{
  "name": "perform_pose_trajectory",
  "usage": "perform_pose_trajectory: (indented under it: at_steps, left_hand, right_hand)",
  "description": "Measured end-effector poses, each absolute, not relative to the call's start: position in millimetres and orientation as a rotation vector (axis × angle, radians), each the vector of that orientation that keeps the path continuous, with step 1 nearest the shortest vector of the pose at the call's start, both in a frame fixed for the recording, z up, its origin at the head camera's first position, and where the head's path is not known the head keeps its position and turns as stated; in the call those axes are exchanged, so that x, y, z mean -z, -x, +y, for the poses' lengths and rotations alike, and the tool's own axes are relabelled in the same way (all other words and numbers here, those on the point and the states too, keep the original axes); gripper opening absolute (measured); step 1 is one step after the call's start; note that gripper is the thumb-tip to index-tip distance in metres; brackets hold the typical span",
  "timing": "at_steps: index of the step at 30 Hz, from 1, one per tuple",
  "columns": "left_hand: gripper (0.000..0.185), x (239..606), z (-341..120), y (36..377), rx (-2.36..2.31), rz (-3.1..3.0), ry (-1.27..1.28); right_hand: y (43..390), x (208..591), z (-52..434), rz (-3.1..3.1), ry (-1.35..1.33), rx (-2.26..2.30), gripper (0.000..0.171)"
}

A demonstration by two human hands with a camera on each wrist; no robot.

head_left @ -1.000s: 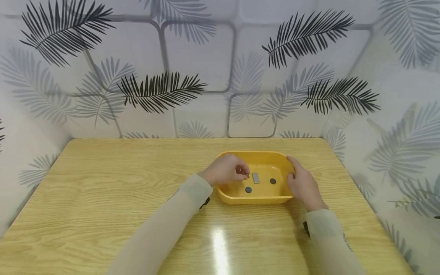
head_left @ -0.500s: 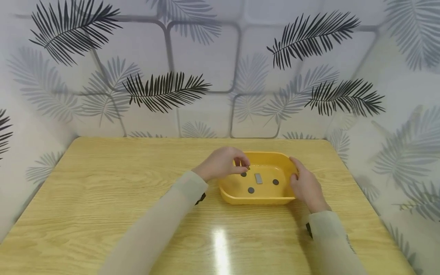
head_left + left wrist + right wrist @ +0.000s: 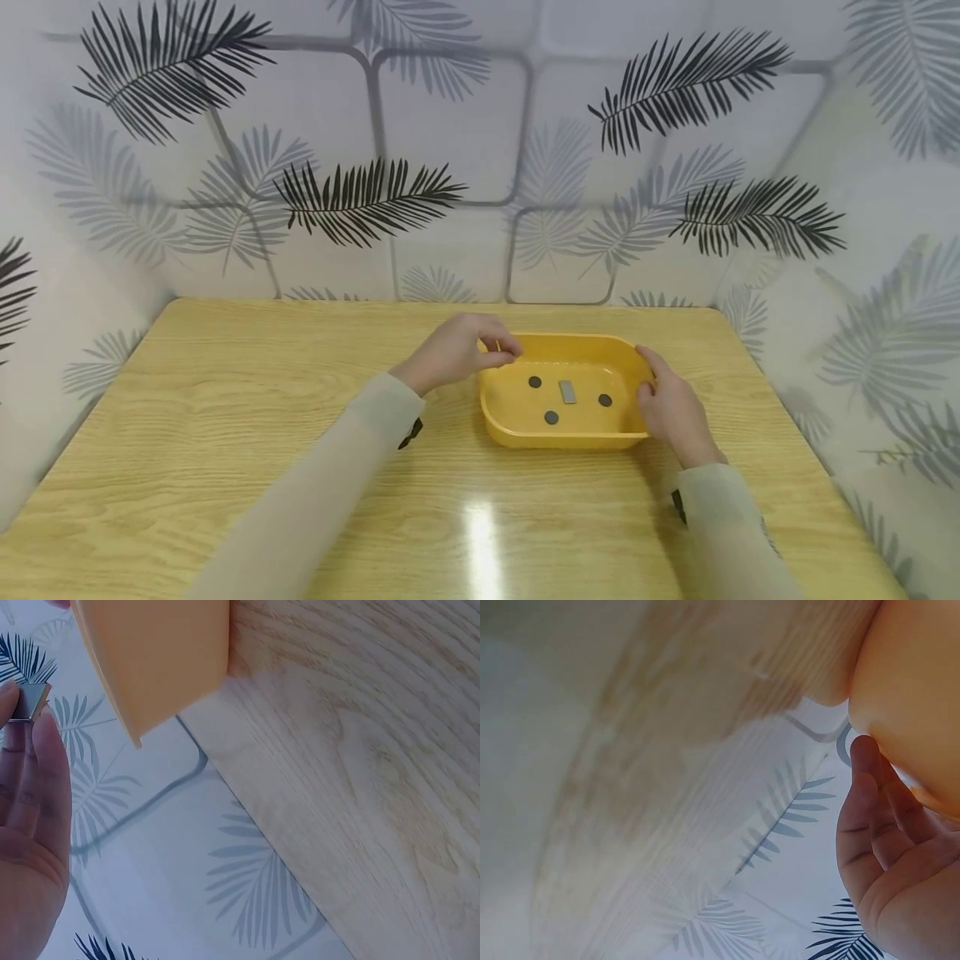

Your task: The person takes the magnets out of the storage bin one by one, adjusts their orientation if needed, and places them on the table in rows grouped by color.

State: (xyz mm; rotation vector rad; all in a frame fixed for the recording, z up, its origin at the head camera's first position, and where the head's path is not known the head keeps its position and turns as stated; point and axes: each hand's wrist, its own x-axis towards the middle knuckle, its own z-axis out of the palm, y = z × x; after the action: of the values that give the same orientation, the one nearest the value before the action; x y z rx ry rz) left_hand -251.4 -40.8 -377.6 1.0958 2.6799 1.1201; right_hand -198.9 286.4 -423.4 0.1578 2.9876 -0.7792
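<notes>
A yellow plastic basin (image 3: 570, 440) sits on the table, right of the middle. Over its back left corner, my left hand (image 3: 467, 348) pinches a small flat metal block (image 3: 30, 702) between thumb and fingers, its face shiny and one edge coppery. On the basin's right end, my right hand (image 3: 675, 412) grips the rim, thumb inside; the right wrist view shows its fingers (image 3: 866, 802) against the outer wall. Inside the basin lie a grey rectangular plate (image 3: 567, 392) and three dark round discs, one at the back left (image 3: 535, 382), one in front (image 3: 551, 417), one at right (image 3: 604, 400).
The wood-grain table (image 3: 262, 400) reaches left and in front of the basin, with a bright light reflection in front. A leaf-patterned wall covering (image 3: 442, 242) rises behind the table's back edge and along both sides.
My left hand has moved left and slightly up, from over the basin's inside to its back left corner, uncovering the back left disc. My right hand keeps its grip on the rim.
</notes>
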Motion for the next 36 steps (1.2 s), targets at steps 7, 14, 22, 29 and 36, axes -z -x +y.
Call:
perform_pose_trajectory:
  at_steps: [7,14,22,29,36]
  left_hand:
    - [0.014,379,-56,250,-1.209,2.666,-1.098]
    - [0.015,385,-73,251,-1.268,2.712,-0.981]
    - [0.017,398,-91,250,-1.329,2.706,-0.772]
    - [0.021,416,-106,252,-1.364,2.691,-0.62]
    - [0.03,430,-114,251,-1.349,2.655,-0.476]
  right_hand:
    - [199,422,287,2.989,-0.167,0.786,0.061]
    - [200,422,287,2.993,-0.166,0.777,0.061]
    - [199,424,286,2.999,-0.16,0.777,0.061]
    - [199,426,286,3.008,-0.141,0.774,0.061]
    - [198,424,285,3.006,-0.14,0.772,0.061]
